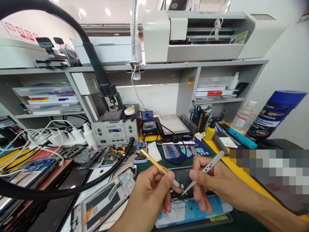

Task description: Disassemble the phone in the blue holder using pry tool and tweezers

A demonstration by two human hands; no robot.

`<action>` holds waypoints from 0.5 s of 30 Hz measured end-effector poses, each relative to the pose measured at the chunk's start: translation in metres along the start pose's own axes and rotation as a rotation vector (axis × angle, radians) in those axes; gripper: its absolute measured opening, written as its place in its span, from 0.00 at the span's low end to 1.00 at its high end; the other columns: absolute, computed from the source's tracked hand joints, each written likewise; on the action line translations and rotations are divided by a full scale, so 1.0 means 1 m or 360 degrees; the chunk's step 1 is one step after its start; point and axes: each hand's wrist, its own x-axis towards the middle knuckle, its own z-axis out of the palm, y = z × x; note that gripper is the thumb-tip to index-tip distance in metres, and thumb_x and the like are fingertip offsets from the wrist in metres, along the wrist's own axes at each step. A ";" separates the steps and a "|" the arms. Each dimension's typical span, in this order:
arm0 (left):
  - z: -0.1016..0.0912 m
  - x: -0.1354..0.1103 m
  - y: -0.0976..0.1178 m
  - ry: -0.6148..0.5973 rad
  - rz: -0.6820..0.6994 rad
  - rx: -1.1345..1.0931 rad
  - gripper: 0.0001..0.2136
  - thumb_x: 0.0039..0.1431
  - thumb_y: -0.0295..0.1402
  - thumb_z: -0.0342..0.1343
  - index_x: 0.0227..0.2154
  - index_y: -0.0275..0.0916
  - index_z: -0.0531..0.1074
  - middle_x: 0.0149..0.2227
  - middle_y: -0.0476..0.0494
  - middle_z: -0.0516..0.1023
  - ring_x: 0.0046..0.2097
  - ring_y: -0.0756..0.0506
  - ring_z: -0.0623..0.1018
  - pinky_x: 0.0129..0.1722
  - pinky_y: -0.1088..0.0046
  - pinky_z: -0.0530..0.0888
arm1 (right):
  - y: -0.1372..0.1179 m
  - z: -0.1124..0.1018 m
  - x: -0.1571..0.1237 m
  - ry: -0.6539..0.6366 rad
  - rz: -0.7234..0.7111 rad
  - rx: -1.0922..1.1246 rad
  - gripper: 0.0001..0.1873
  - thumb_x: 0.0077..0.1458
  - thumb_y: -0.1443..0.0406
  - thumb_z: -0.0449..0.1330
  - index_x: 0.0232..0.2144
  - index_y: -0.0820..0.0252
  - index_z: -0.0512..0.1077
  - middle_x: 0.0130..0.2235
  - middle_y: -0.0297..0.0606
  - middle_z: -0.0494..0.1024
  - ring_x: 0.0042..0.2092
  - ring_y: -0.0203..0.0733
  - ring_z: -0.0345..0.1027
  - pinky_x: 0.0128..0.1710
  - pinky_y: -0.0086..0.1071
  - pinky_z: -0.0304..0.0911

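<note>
L hand (154, 190) gripped gold tool (153, 161), R hand (212, 180) tweezers (212, 165), tips at approx. 5 o'clock; phone (187, 210) prob. opened, not yet closed.

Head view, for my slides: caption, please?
Left hand holds a gold-handled tool, right hand tweezers, over an opened phone.

Both hands (153, 190) (210, 180) hide parts of the phone (182, 175); what lies at the tips of the gold tool (153, 161) and tweezers (213, 162) is too small to tell. Right of the phone, a pixelated patch (272, 169) masks part of a dark slab (277, 193); left of it, the picture's edge cuts off the black hose (72, 190)
</note>
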 end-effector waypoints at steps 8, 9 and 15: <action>0.002 0.001 -0.005 -0.0045 0.0002 -0.0020 0.22 0.61 0.53 0.65 0.34 0.35 0.74 0.26 0.44 0.81 0.17 0.54 0.69 0.18 0.79 0.65 | -0.007 -0.004 -0.003 -0.0089 0.0002 0.0010 0.17 0.65 0.57 0.68 0.32 0.58 0.66 0.24 0.37 0.86 0.21 0.37 0.79 0.18 0.24 0.72; 0.002 0.002 -0.005 -0.0044 0.0007 -0.0019 0.22 0.61 0.53 0.65 0.34 0.35 0.74 0.25 0.44 0.80 0.17 0.54 0.68 0.18 0.79 0.65 | -0.007 -0.005 -0.003 -0.0092 0.0013 0.0002 0.18 0.64 0.56 0.68 0.31 0.58 0.65 0.24 0.37 0.86 0.20 0.37 0.78 0.18 0.24 0.72; -0.012 0.006 0.005 0.0145 0.0131 -0.0026 0.21 0.61 0.51 0.65 0.32 0.35 0.75 0.18 0.49 0.75 0.17 0.52 0.68 0.20 0.77 0.69 | -0.011 -0.005 0.000 -0.0080 0.0110 0.0003 0.24 0.59 0.52 0.71 0.29 0.56 0.62 0.21 0.36 0.84 0.18 0.38 0.76 0.15 0.24 0.69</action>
